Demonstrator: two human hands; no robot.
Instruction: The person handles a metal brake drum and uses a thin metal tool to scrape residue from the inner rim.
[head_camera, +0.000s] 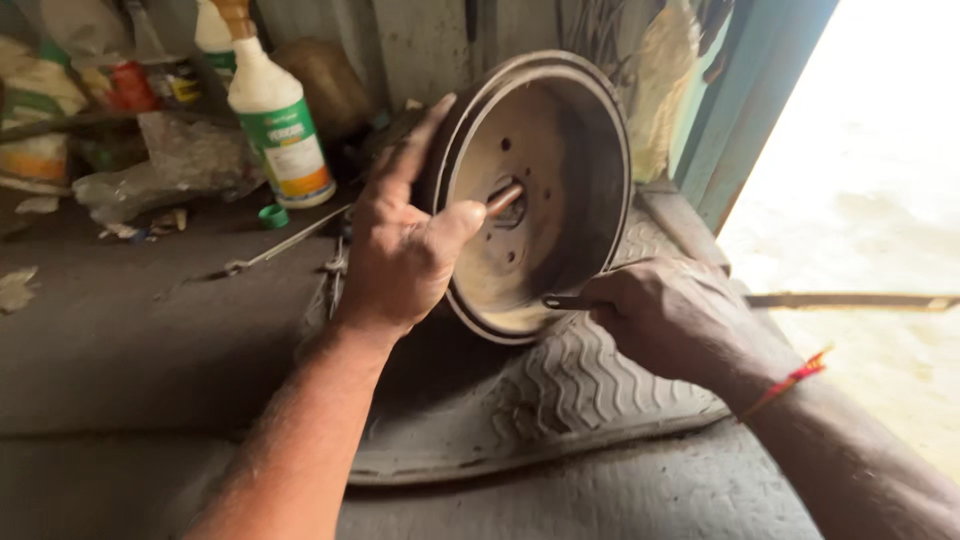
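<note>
Brake drum (535, 190) is held upright on its rim by the left hand (400, 250), while a thin metal tool (572, 300) is gripped tight in the right hand (665, 315).

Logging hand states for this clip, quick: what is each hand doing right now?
Left hand: open, gripping the rim of the upright brake drum.
Right hand: closed around a thin metal tool at the drum's lower rim.

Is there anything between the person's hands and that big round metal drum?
Nothing visible is in the way. The left hand already grips the rim of the brake drum, which stands on edge on a ribbed rubber mat. The right hand holds a thin metal tool against the drum's lower edge.
</note>
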